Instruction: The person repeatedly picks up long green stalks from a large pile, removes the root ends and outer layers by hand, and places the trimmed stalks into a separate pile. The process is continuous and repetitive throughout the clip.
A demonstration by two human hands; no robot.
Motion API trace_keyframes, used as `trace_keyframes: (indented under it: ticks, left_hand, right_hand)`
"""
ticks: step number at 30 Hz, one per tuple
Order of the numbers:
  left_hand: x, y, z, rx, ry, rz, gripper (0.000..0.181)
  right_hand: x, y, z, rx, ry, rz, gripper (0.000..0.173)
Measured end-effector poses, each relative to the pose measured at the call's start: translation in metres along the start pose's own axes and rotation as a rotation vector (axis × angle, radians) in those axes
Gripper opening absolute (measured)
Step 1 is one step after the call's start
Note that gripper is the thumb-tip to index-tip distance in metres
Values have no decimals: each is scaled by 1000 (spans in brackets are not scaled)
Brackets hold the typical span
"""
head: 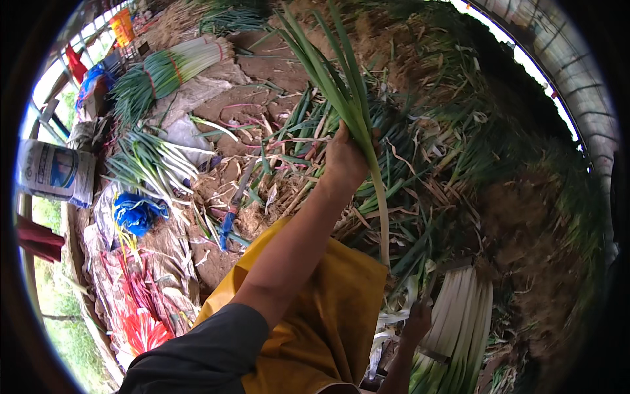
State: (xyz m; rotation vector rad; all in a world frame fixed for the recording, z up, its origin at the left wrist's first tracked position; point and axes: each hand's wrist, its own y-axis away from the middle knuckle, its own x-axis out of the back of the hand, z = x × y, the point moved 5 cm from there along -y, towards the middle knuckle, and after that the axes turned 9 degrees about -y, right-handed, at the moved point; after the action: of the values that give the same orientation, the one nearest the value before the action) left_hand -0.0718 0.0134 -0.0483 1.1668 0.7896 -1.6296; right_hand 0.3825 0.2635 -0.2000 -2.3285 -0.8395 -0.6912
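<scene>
My left hand [346,153] is closed around a long green onion [378,189] where its leaves begin; the leaves fan out above and the pale stem hangs down past the yellow apron [325,295]. Low on the right, my right hand [417,320] has its fingers curled around something thin and dark, perhaps a knife; shadow hides its shape. Just right of that hand lies a row of trimmed white-stemmed green onions [457,310], with a metal bar near either end of the stems.
Untrimmed green onions [492,147] are heaped on the right. A tied bundle [172,69] lies upper left, with loose peeled ones [157,157] below. A blue bag [135,214], red ties [142,330] and a white bucket [56,172] stand or lie left. Leaf scraps cover the soil.
</scene>
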Motion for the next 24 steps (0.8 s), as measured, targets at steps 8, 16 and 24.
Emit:
trace_keyframes:
  ticks: [8, 16, 24]
  left_hand:
    - [-10, 10, -37, 222, -479, -87, 28]
    - [-28, 23, -73, 309, -638, -214, 26]
    - [-12, 11, -80, -69, -1011, 19, 20]
  right_hand:
    - [-72, -165, -198, -42, -513, -266, 25]
    - [-102, -255, -259, -158, -759, -584, 19]
    - [-115, -215, -254, 115, -764, -127, 24]
